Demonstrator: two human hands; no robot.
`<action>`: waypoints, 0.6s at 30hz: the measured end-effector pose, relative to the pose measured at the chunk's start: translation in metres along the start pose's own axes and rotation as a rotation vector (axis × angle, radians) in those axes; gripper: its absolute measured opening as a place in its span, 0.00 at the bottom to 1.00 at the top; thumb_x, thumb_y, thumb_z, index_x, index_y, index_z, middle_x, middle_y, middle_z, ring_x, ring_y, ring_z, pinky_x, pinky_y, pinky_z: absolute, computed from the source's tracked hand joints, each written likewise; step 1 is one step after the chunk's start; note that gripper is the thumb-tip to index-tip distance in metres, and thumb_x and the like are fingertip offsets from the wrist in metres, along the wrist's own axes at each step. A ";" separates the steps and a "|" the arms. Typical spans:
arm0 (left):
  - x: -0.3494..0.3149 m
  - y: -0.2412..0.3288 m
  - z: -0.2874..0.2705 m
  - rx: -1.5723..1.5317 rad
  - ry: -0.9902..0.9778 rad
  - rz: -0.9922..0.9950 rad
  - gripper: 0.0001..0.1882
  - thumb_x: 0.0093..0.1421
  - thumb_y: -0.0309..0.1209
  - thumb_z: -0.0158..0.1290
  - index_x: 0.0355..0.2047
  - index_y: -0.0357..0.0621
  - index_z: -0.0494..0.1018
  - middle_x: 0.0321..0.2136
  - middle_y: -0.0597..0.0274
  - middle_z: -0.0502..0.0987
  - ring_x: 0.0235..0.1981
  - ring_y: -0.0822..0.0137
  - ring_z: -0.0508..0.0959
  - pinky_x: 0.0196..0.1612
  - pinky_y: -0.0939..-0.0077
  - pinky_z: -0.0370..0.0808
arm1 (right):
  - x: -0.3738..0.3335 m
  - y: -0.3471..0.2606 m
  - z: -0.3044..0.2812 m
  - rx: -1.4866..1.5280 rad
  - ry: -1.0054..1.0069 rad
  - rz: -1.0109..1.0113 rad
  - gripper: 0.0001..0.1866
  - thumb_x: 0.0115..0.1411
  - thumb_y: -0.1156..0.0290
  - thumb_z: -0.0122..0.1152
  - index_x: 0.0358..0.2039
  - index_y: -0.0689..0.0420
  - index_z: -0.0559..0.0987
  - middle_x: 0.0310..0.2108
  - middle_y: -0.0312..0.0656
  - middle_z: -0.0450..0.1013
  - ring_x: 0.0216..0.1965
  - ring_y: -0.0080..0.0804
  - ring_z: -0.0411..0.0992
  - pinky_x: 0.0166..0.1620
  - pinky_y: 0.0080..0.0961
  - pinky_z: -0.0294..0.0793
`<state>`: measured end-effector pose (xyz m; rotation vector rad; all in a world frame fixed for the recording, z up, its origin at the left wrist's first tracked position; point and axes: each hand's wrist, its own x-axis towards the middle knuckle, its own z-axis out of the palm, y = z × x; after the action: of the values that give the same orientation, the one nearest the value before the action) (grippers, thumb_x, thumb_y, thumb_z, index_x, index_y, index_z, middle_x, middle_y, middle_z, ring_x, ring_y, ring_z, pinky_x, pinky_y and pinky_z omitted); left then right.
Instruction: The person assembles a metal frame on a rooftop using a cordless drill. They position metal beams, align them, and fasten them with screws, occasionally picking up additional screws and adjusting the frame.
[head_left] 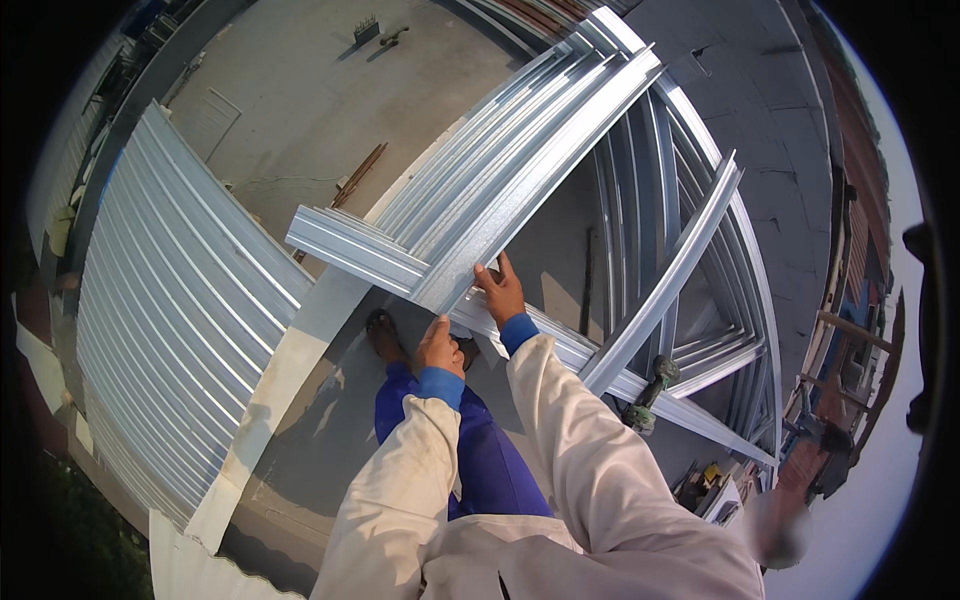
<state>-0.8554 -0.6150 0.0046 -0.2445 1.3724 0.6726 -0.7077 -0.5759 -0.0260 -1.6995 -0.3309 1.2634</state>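
Note:
Shiny galvanized steel channels meet at a corner in front of me. A long channel (540, 165) runs away to the upper right, and a short channel (355, 250) crosses its near end from the left. My right hand (503, 297) grips the long channel's right edge close to that end, thumb on the metal and forefinger stretched along it. My left hand (440, 350) is closed at the lower corner of the joint, fingertips against the metal; part of its fingers is hidden. From under the joint a bottom rail (570, 345) extends to the right.
A green cordless drill (652, 395) rests on the rail at right, beside a diagonal channel (665, 275). Ribbed metal sheeting (190, 320) spans the left. Rusty rods (360, 172) lie on the concrete floor (290, 90) beyond. Tools (705, 485) sit at lower right.

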 end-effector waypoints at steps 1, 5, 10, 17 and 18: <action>0.000 0.001 0.000 0.003 0.002 0.009 0.11 0.66 0.36 0.61 0.46 0.51 0.77 0.20 0.76 0.56 0.17 0.80 0.58 0.17 0.83 0.55 | -0.001 0.003 0.000 -0.071 -0.026 -0.066 0.36 0.68 0.65 0.64 0.71 0.57 0.61 0.39 0.42 0.80 0.38 0.25 0.76 0.45 0.26 0.75; -0.004 0.004 0.005 -0.001 0.006 0.013 0.09 0.65 0.36 0.61 0.44 0.50 0.77 0.20 0.76 0.58 0.17 0.80 0.58 0.17 0.83 0.55 | 0.001 0.008 -0.002 -0.088 -0.064 -0.109 0.36 0.67 0.65 0.65 0.72 0.54 0.61 0.35 0.39 0.79 0.37 0.25 0.75 0.44 0.25 0.74; -0.006 0.007 0.013 0.046 0.066 0.038 0.08 0.66 0.36 0.60 0.41 0.49 0.78 0.19 0.78 0.57 0.16 0.81 0.57 0.17 0.84 0.53 | 0.008 0.007 -0.003 -0.131 -0.131 -0.133 0.37 0.68 0.63 0.64 0.73 0.52 0.60 0.36 0.40 0.79 0.37 0.26 0.76 0.45 0.26 0.75; 0.000 0.009 0.014 0.112 0.110 0.068 0.09 0.66 0.36 0.60 0.40 0.46 0.79 0.18 0.78 0.57 0.15 0.83 0.56 0.15 0.83 0.51 | 0.010 0.007 -0.003 -0.188 -0.124 -0.155 0.38 0.68 0.59 0.65 0.73 0.54 0.59 0.36 0.42 0.79 0.37 0.28 0.77 0.45 0.27 0.76; 0.001 0.008 0.014 0.127 0.112 0.083 0.09 0.66 0.37 0.60 0.40 0.45 0.79 0.18 0.78 0.58 0.14 0.83 0.56 0.15 0.83 0.51 | 0.010 0.007 -0.004 -0.197 -0.130 -0.164 0.39 0.68 0.59 0.65 0.73 0.54 0.59 0.36 0.42 0.79 0.37 0.28 0.77 0.45 0.27 0.76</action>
<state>-0.8487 -0.6012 0.0083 -0.1256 1.5336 0.6457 -0.7024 -0.5743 -0.0372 -1.7184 -0.6783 1.2548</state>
